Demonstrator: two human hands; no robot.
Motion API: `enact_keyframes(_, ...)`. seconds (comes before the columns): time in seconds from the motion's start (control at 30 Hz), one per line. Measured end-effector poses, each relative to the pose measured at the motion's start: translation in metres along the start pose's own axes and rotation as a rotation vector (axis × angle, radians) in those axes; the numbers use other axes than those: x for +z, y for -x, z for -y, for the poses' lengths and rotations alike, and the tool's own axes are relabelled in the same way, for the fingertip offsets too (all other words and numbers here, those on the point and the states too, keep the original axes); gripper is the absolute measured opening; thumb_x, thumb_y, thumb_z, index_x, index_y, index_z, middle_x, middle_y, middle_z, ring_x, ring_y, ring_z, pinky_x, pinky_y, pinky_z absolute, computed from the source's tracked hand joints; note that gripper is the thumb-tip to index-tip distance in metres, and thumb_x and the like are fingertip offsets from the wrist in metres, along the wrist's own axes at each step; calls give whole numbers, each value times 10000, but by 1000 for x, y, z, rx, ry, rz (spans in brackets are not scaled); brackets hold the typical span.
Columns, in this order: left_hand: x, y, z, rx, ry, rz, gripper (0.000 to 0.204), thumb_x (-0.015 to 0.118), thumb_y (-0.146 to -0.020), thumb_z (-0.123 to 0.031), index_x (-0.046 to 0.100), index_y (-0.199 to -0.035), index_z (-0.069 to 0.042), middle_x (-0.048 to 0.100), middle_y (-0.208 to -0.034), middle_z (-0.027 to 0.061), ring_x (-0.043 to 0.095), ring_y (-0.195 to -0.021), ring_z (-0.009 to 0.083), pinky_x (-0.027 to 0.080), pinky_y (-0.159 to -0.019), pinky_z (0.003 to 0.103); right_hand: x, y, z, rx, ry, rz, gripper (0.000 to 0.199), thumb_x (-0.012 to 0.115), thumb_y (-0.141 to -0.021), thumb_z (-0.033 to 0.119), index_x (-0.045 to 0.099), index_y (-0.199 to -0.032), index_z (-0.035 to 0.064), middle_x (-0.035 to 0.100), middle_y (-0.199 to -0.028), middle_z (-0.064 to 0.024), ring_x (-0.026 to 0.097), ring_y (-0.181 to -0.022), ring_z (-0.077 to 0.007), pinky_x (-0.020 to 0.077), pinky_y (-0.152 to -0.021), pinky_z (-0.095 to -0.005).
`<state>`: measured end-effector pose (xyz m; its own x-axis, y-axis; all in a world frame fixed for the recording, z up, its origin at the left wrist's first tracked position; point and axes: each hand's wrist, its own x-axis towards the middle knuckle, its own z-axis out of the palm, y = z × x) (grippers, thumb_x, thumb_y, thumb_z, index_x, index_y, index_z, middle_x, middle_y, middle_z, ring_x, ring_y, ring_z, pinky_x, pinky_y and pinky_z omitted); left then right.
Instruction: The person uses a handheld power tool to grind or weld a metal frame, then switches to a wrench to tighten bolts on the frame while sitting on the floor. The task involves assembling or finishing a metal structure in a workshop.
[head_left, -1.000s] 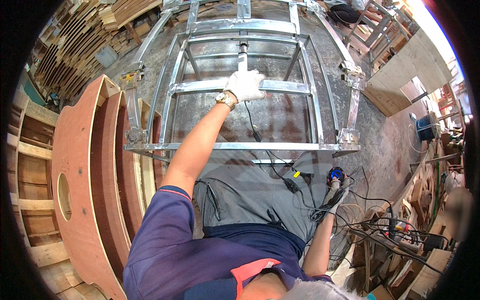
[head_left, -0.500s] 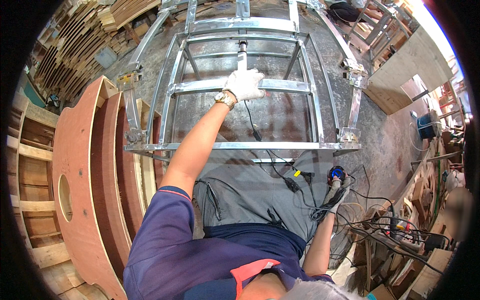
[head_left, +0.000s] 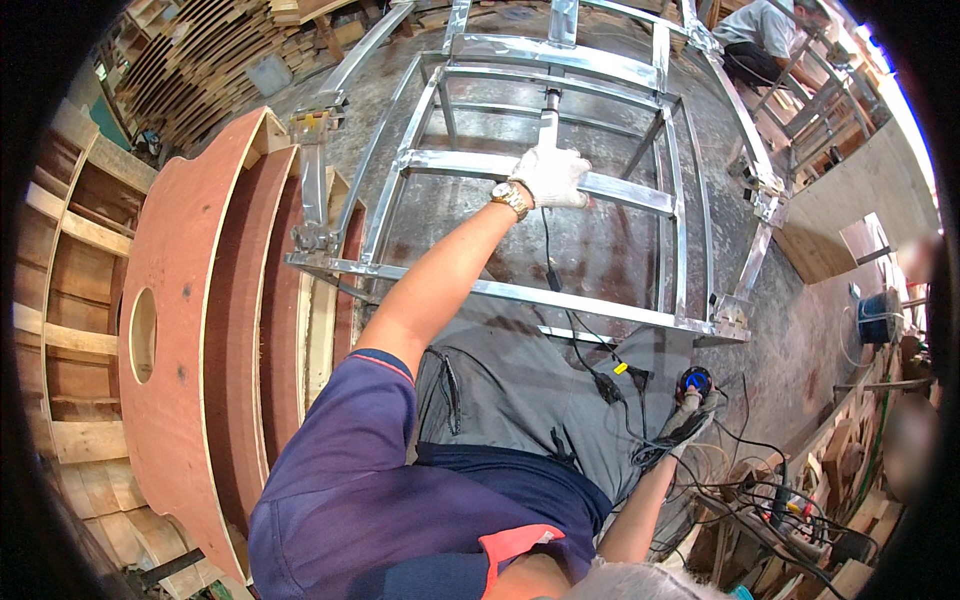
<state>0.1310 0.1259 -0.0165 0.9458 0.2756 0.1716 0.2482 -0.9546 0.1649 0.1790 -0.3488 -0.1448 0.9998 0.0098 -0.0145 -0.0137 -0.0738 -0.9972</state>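
So the person's left hand (head_left: 549, 177), in a white glove with a gold watch at the wrist, has its fingers curled down over a crossbar of the big shiny metal frame (head_left: 520, 165) lying on the concrete floor right in front of them. The right hand (head_left: 685, 425) hangs low beside the grey trousers in a dark glove, closed around a small power tool with a blue top (head_left: 693, 381); black cables (head_left: 590, 350) trail across the floor beside it. No labels readable. Curved reddish plywood panels (head_left: 180, 330) lean at the left, stacked timber (head_left: 190, 70) behind, and another person (head_left: 760, 35) crouches past the frame's far corner.
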Motion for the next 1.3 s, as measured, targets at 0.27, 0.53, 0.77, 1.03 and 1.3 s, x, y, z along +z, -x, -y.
enact_keyframes(0.27,4,0,1,-2,-15,-17,546,701,-756,-623,679,-965,-119,659,-996,95,686,-930,338,565,-782,460,-4,-1,-5,15,-10,19,521,671,-891,146,524,-1369,0,552,-1242,-126,586,-1030,-215,542,-842,-319)
enact_keyframes(0.53,3,1,1,9,-3,-23,532,691,-764,-605,685,-1006,-131,671,-1015,94,680,-962,326,558,-809,457,-1,-1,-6,-60,2,3,516,663,-895,214,532,-1349,7,567,-1203,-102,616,-916,-200,549,-801,-315)
enact_keyframes(0.77,6,0,4,9,17,-44,555,696,-753,-637,682,-979,-131,664,-1032,90,673,-962,340,560,-798,462,0,2,1,12,16,-13,509,654,-905,171,510,-1363,-2,544,-1223,-125,593,-992,-214,540,-834,-310)
enact_keyframes(1.03,4,0,2,10,7,-22,560,695,-752,-645,686,-987,-136,668,-1025,92,677,-955,337,561,-792,459,-2,-2,-3,-1,21,9,495,655,-902,167,519,-1348,2,550,-1197,-117,586,-982,-207,534,-831,-315)
enact_keyframes(1.3,2,1,0,-12,6,13,565,700,-756,-642,692,-1005,-135,673,-1033,91,678,-977,326,563,-804,450,-2,-1,-4,3,-9,9,476,643,-896,148,525,-1340,21,556,-1200,-127,590,-1005,-219,538,-845,-323)
